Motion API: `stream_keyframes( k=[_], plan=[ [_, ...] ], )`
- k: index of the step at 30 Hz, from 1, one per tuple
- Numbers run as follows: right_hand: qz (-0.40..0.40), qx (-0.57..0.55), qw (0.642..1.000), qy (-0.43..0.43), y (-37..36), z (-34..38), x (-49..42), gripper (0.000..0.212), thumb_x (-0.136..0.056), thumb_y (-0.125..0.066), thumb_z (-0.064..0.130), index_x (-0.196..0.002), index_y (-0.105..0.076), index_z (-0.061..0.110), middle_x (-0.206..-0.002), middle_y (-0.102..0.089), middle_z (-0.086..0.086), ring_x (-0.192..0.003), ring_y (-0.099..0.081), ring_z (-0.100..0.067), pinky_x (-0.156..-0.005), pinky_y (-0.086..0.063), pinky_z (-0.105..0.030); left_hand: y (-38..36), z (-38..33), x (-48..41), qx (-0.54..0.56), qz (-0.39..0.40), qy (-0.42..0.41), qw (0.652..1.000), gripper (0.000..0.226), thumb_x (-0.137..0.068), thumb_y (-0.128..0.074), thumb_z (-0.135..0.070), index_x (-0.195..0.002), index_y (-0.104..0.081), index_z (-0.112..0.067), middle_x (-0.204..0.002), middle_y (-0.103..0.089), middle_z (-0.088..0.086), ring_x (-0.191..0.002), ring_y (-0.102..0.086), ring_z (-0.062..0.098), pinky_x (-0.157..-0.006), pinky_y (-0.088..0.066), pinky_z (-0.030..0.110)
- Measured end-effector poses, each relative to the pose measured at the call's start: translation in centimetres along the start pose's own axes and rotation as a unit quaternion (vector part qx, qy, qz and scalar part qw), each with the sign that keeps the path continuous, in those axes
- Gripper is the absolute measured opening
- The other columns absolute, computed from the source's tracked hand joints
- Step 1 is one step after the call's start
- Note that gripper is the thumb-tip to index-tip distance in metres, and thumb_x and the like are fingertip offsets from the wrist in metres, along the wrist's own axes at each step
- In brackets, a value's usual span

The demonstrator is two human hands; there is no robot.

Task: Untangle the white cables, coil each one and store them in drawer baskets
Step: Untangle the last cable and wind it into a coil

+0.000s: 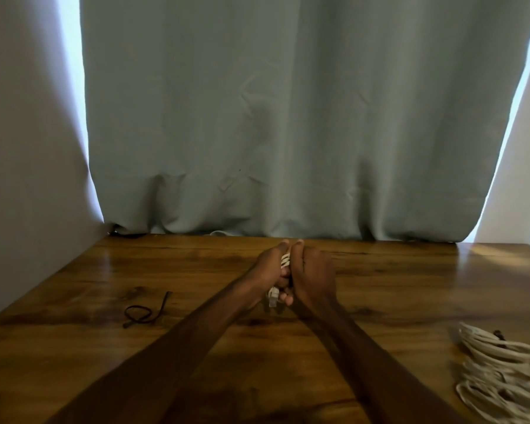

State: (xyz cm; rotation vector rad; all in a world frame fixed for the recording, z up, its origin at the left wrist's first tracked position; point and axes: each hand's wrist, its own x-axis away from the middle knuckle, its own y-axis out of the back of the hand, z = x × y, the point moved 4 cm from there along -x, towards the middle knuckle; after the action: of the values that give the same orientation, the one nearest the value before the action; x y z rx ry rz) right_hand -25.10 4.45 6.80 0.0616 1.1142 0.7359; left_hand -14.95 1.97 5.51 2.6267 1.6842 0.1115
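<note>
Gripping a small white cable bundle (285, 260) between them, the left hand (271, 270) and right hand (314, 276) meet over the desk (395, 286) at the centre of the head view. The fingers of both curl round the coil, and its plug (273, 296) hangs below. A black tie (144, 312) lies left of centre. More coiled white cables (496, 371) rest at the lower right edge, well apart from the hands.
</note>
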Motion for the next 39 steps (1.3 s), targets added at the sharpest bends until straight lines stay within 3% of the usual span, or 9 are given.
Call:
stream_keyframes(
  k=[7, 12, 15, 17, 22, 25, 32, 36, 39],
  plan=[
    [0.004, 0.025, 0.998, -0.057, -0.5, -0.7, 0.0, 0.054, -0.106, -0.04, 0.024, -0.055, -0.054, 0.012, -0.049, -0.048, -0.003, -0.044, -0.046, -0.02, -0.053, -0.031, -0.031, 0.3, 0.0, 0.0, 0.093, 0.06, 0.095, 0.989, 0.086, -0.095, -0.013, -0.08, -0.042, -0.036, -0.018, -0.036, -0.029, 0.001, -0.032, -0.041, 0.02, -0.038, -0.035, 0.018],
    [0.025, 0.045, 0.995, -0.082, 0.0, -0.3, -0.1, 0.046, -0.106, -0.042, 0.02, -0.066, -0.059, 0.005, -0.062, -0.052, -0.008, -0.057, -0.048, -0.025, -0.06, -0.028, -0.033, 0.5, -0.3, 0.2, 0.119, 0.123, 0.082, 0.982, 0.075, -0.108, -0.028, -0.055, -0.046, -0.044, -0.017, -0.034, -0.033, -0.003, -0.036, -0.04, 0.016, -0.043, -0.047, 0.022],
    [0.013, 0.034, 0.994, -0.105, -0.4, -1.3, -0.3, 0.049, -0.106, -0.041, 0.023, -0.068, -0.064, 0.002, -0.06, -0.054, -0.007, -0.056, -0.052, -0.025, -0.059, -0.03, -0.032, -0.6, -0.3, 0.1, 0.109, 0.053, 0.06, 0.991, 0.067, -0.109, -0.038, -0.039, -0.046, -0.044, -0.017, -0.038, -0.033, -0.003, -0.029, -0.033, 0.011, -0.036, -0.041, 0.021],
    [0.035, 0.056, 0.992, -0.103, -0.9, -1.8, -0.2, 0.047, -0.107, -0.039, 0.024, -0.066, -0.058, 0.01, -0.056, -0.047, 0.0, -0.053, -0.047, -0.02, -0.055, -0.027, -0.031, -0.9, 0.0, -0.1, 0.08, -0.007, 0.04, 0.996, 0.06, -0.108, -0.038, -0.035, -0.052, -0.044, -0.014, -0.042, -0.035, -0.001, -0.029, -0.032, 0.012, -0.036, -0.038, 0.021],
    [0.05, 0.057, 0.993, -0.089, -0.8, -1.9, 0.0, 0.052, -0.108, -0.038, 0.022, -0.057, -0.035, 0.026, -0.05, -0.036, 0.009, -0.043, -0.034, -0.005, -0.047, -0.019, -0.021, -1.2, -0.2, 0.0, 0.001, -0.086, 0.022, 0.996, 0.055, -0.106, -0.034, -0.036, -0.06, -0.049, -0.01, -0.044, -0.043, 0.003, -0.032, -0.041, 0.017, -0.042, -0.041, 0.025],
    [0.029, 0.054, 0.996, -0.072, -0.7, -1.6, 0.0, 0.053, -0.109, -0.038, 0.021, -0.056, -0.04, 0.028, -0.048, -0.038, 0.01, -0.041, -0.035, -0.003, -0.044, -0.018, -0.019, -1.2, -0.7, 0.2, -0.042, -0.13, -0.008, 0.991, 0.057, -0.107, -0.035, -0.039, -0.062, -0.054, -0.008, -0.043, -0.047, 0.003, -0.035, -0.045, 0.019, -0.045, -0.042, 0.026],
    [-0.003, 0.027, 0.995, -0.099, -0.3, -2.0, -0.1, 0.053, -0.105, -0.043, 0.02, -0.054, -0.051, 0.011, -0.048, -0.045, -0.004, -0.043, -0.041, -0.019, -0.048, -0.023, -0.031, -1.3, -0.3, 0.8, 0.069, -0.042, 0.085, 0.993, 0.068, -0.109, -0.023, -0.038, -0.051, -0.045, -0.011, -0.038, -0.04, 0.001, -0.03, -0.047, 0.018, -0.037, -0.039, 0.019],
    [0.012, 0.023, 0.995, -0.1, -0.3, -1.8, -0.1, 0.058, -0.107, -0.042, 0.018, -0.049, -0.043, 0.017, -0.045, -0.042, -0.002, -0.041, -0.04, -0.017, -0.045, -0.022, -0.028, -1.5, -0.2, 0.9, 0.03, -0.099, 0.045, 0.994, 0.057, -0.106, -0.03, -0.034, -0.06, -0.05, -0.008, -0.041, -0.046, 0.003, -0.034, -0.048, 0.019, -0.041, -0.04, 0.023],
    [0.001, 0.013, 0.996, -0.089, -0.4, -1.9, -0.1, 0.058, -0.107, -0.04, 0.02, -0.051, -0.051, 0.01, -0.047, -0.048, -0.008, -0.042, -0.043, -0.02, -0.047, -0.025, -0.03, -1.1, -0.5, 0.7, -0.036, -0.187, -0.033, 0.981, 0.056, -0.107, -0.036, -0.033, -0.062, -0.056, -0.005, -0.047, -0.054, 0.006, -0.034, -0.051, 0.019, -0.043, -0.042, 0.024]
  ],
)
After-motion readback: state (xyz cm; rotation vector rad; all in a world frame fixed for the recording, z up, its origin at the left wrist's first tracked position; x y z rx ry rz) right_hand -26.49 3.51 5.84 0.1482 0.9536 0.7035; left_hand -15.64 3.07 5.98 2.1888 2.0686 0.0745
